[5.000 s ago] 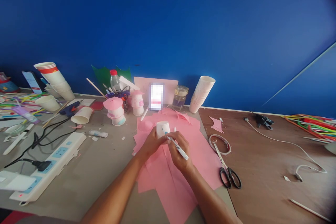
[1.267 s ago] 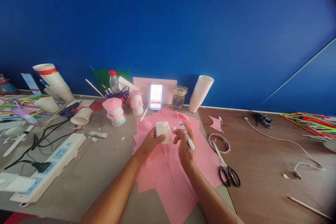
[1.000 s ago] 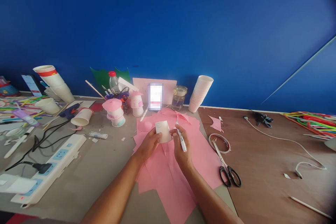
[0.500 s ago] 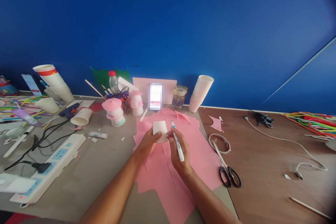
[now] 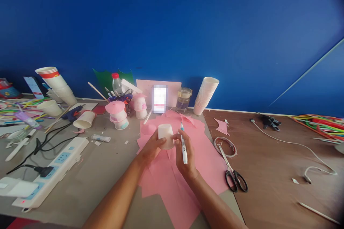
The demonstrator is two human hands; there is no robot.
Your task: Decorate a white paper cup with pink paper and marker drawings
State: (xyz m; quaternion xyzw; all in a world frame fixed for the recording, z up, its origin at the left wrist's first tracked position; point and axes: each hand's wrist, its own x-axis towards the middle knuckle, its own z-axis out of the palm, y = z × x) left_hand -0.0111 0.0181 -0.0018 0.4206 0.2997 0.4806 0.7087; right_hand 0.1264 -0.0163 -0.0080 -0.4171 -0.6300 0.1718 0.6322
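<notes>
A white paper cup [image 5: 165,135] is held upside down over the pink paper [image 5: 182,193], with my left hand [image 5: 152,146] gripping its left side. My right hand [image 5: 186,152] holds a white acrylic marker [image 5: 184,147] with a blue band, its tip pointing up and away. The right fingertips are at the cup's right edge; whether they press on it I cannot tell. Two cup towers with pink paper roofs stand behind on the left: a nearer one [image 5: 118,114] and a farther one [image 5: 140,105].
Scissors [image 5: 228,164] lie by a tape roll [image 5: 225,146] at the paper's right edge. A tall cup stack [image 5: 206,96] leans near the blue wall, beside a lidded jar [image 5: 184,100]. On the left are a power strip [image 5: 55,171], cords and a glue gun [image 5: 71,113].
The cup has turned in my left hand and dropped slightly, its side now facing me. The marker in my right hand has tilted more upright, its tip shifting right.
</notes>
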